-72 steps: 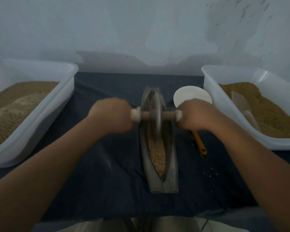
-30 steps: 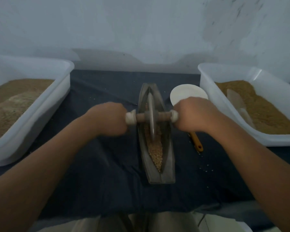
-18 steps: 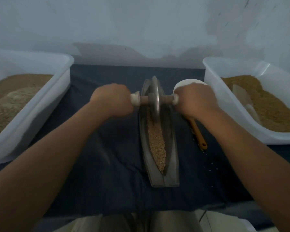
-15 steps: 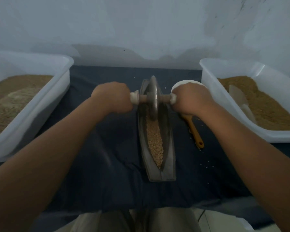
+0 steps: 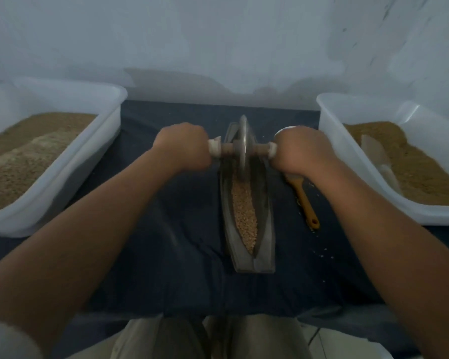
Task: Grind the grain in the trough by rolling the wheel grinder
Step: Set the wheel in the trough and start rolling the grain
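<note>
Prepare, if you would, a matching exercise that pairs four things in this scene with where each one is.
Things
1. wheel grinder
2. grain
3. orange-handled utensil
4. pale scoop

Places
A. lying on the contents of the right tub
B. on the dark cloth, right of the trough
C. at the trough's far end, gripped by the left hand and right hand
D. along the trough's groove, on the near side of the wheel

Pairs: 1-C, 2-D, 3-B, 4-A
</note>
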{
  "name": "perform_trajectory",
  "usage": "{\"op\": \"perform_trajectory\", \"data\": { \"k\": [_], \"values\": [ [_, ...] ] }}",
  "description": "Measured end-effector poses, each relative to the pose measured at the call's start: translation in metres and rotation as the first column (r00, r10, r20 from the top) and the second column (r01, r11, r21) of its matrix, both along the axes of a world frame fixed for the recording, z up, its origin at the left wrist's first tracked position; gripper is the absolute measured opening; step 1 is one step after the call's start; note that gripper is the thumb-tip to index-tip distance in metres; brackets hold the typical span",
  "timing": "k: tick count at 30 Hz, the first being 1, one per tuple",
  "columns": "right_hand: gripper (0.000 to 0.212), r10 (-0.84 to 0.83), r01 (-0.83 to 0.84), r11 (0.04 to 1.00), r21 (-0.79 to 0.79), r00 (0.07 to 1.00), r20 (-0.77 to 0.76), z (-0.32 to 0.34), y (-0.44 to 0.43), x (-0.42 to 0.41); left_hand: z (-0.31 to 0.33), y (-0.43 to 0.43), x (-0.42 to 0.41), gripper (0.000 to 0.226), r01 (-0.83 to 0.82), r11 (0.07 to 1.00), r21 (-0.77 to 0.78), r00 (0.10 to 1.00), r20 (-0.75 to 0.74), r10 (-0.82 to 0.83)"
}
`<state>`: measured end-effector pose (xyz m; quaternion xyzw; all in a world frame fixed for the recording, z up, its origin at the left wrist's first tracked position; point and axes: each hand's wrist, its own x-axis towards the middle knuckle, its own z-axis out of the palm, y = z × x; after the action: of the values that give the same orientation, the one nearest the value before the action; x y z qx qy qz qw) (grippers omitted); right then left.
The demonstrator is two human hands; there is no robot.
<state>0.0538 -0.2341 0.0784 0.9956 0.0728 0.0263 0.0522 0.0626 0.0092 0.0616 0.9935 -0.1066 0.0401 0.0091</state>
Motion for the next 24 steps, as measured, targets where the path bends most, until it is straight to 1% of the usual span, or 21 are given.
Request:
{"op": "perform_trajectory", "data": {
  "k": [1, 2, 4, 6, 8, 9, 10, 12, 13, 14, 15, 16, 18, 19, 21, 22, 23, 24],
  "values": [
    [0.022, 0.004, -0.004, 1.0, -0.007, 1.0, 0.012, -0.002, -0.001, -0.006, 0.0, 0.001, -0.003, 0.021, 0.022, 1.0, -0.005, 0.999, -0.037, -0.022],
    [0.022, 0.011, -0.011, 1.0, -0.006, 1.0, -0.02, -0.004, -0.004, -0.016, 0.0, 0.004, -0.011, 0.019, 0.056, 0.998, 0.0, 0.995, -0.082, -0.055],
    [0.017, 0.043, -0.036, 0.999, 0.041, 0.985, -0.168, -0.008, -0.017, -0.048, -0.006, 0.013, -0.039, 0.017, 0.157, 0.987, 0.029, 0.978, -0.144, -0.151],
    [0.012, 0.102, -0.073, 0.992, 0.107, 0.95, -0.294, -0.01, -0.03, -0.083, -0.014, 0.023, -0.071, 0.019, 0.237, 0.969, 0.07, 0.969, -0.091, -0.231],
    [0.01, 0.133, -0.098, 0.988, 0.119, 0.93, -0.344, -0.012, -0.037, -0.096, -0.019, 0.027, -0.085, 0.021, 0.252, 0.963, 0.094, 0.968, -0.01, -0.252],
    [0.011, 0.13, -0.1, 0.989, 0.106, 0.936, -0.326, -0.014, -0.037, -0.092, -0.019, 0.025, -0.083, 0.022, 0.24, 0.966, 0.092, 0.971, -0.002, -0.24],
    [0.014, 0.118, -0.101, 0.992, 0.075, 0.957, -0.264, -0.017, -0.034, -0.083, -0.018, 0.022, -0.076, 0.022, 0.209, 0.975, 0.077, 0.978, -0.029, -0.207],
    [0.022, 0.073, -0.073, 0.997, -0.005, 0.997, -0.039, -0.022, -0.023, -0.054, -0.011, 0.012, -0.046, 0.024, 0.124, 0.992, 0.03, 0.988, -0.093, -0.121],
    [0.026, 0.062, -0.06, 0.998, -0.032, 0.995, 0.08, -0.023, -0.017, -0.036, -0.006, 0.008, -0.029, 0.025, 0.075, 0.997, 0.01, 0.992, -0.099, -0.074],
    [0.029, 0.051, -0.045, 0.998, -0.043, 0.986, 0.158, -0.022, -0.012, -0.019, -0.001, 0.005, -0.014, 0.026, 0.034, 0.999, -0.002, 0.994, -0.1, -0.034],
    [0.029, 0.036, -0.029, 0.999, -0.039, 0.983, 0.182, -0.019, -0.009, -0.005, 0.002, 0.002, -0.002, 0.028, 0.008, 1.0, -0.007, 0.995, -0.094, -0.009],
    [0.027, 0.02, -0.016, 0.999, -0.028, 0.987, 0.162, -0.016, -0.007, 0.005, 0.004, -0.001, 0.004, 0.028, -0.003, 1.0, -0.008, 0.997, -0.083, 0.002],
    [0.024, 0.01, -0.01, 1.0, -0.017, 0.998, 0.055, -0.012, -0.009, 0.01, 0.007, -0.004, 0.001, 0.028, 0.024, 1.0, -0.002, 0.996, -0.09, -0.024],
    [0.023, 0.009, -0.009, 1.0, -0.009, 1.0, -0.024, -0.011, -0.012, 0.001, 0.008, -0.002, -0.007, 0.027, 0.058, 0.998, 0.001, 0.99, -0.13, -0.058],
    [0.02, 0.044, -0.034, 0.998, 0.055, 0.98, -0.192, -0.012, -0.021, -0.032, 0.005, 0.007, -0.032, 0.022, 0.157, 0.987, 0.018, 0.964, -0.22, -0.149],
    [0.017, 0.072, -0.049, 0.994, 0.094, 0.964, -0.257, -0.013, -0.027, -0.052, 0.0, 0.013, -0.046, 0.019, 0.199, 0.979, 0.037, 0.955, -0.233, -0.186],
    [0.013, 0.09, -0.056, 0.991, 0.118, 0.948, -0.305, -0.012, -0.032, -0.073, -0.003, 0.017, -0.06, 0.017, 0.232, 0.971, 0.053, 0.954, -0.208, -0.217],
    [0.01, 0.097, -0.058, 0.99, 0.129, 0.941, -0.324, -0.013, -0.035, -0.087, -0.007, 0.019, -0.07, 0.017, 0.267, 0.961, 0.078, 0.957, -0.136, -0.255]
  ]
}}
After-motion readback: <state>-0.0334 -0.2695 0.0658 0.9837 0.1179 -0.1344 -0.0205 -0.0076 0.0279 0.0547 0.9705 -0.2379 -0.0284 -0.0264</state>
